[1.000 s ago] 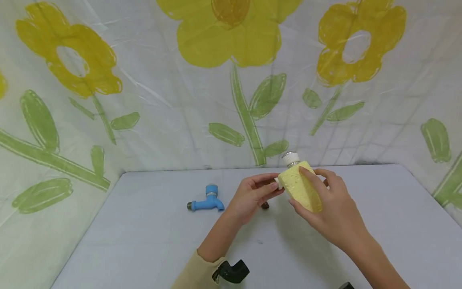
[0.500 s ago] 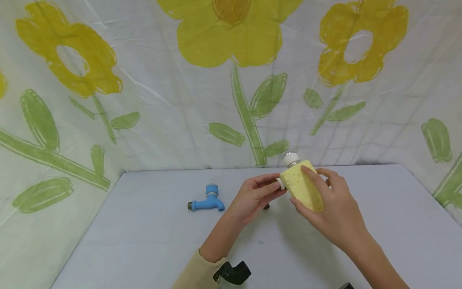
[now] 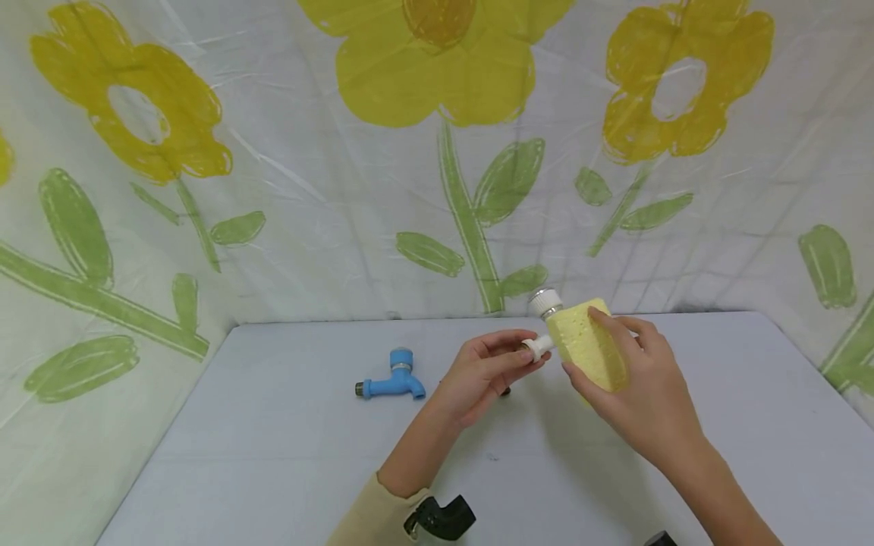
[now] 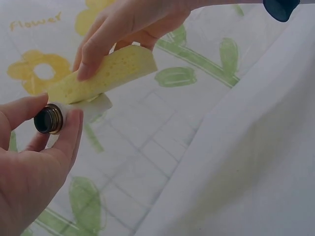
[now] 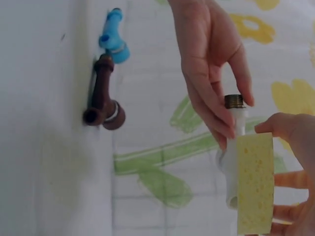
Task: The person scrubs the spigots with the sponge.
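My left hand (image 3: 488, 373) pinches a white tap (image 3: 538, 346) by its threaded inlet end, above the table. The tap's white knob (image 3: 548, 300) sticks up behind the sponge. In my right hand (image 3: 638, 394) is a yellow sponge (image 3: 589, 343), gripped between thumb and fingers and laid along the tap's body. It hides much of the tap in the head view. From the right wrist, the dark metal thread (image 5: 234, 101) and the spout end (image 5: 233, 200) show beside the sponge. The left wrist view looks into the inlet opening (image 4: 47, 120).
A blue tap (image 3: 396, 383) lies on the white table (image 3: 273, 455), left of my hands. Close to it is a dark brown tap (image 5: 102, 93), mostly hidden behind my left hand in the head view. A flower-painted sheet (image 3: 307, 227) rises behind the table.
My right hand and the sponge have shifted right, away from the left fingers, baring more of the tap's white inlet pipe. The knob has tipped slightly left. The left hand has barely moved.
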{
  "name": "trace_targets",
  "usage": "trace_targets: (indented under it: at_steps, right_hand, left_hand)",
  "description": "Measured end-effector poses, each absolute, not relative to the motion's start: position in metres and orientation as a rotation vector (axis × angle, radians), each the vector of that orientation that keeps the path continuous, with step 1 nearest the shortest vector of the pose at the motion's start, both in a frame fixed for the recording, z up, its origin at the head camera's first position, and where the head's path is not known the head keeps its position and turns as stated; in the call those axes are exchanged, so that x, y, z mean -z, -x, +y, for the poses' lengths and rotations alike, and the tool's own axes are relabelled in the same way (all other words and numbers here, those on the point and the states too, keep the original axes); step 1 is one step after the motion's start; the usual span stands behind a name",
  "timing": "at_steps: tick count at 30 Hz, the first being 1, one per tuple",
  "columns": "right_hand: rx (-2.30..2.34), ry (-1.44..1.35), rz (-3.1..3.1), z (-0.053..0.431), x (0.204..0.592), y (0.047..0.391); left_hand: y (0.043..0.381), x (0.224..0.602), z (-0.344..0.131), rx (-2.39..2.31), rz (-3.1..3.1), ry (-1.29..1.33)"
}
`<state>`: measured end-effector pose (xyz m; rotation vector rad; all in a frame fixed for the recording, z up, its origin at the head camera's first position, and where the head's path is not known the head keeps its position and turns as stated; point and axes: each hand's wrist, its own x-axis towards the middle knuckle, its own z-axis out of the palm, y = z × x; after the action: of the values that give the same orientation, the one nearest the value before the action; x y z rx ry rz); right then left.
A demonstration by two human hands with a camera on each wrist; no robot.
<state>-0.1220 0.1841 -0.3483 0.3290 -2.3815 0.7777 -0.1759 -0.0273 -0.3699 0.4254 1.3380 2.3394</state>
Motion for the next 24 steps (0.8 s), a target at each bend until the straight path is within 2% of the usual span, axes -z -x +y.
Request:
trace_targets:
  at_steps: [24]
  right_hand:
    - [-0.867,-0.412,-2.376,0.169,0.349,0.113]
  left_hand:
    - [0.181,0.381,-0.02,-2.413,1.204,-0.138]
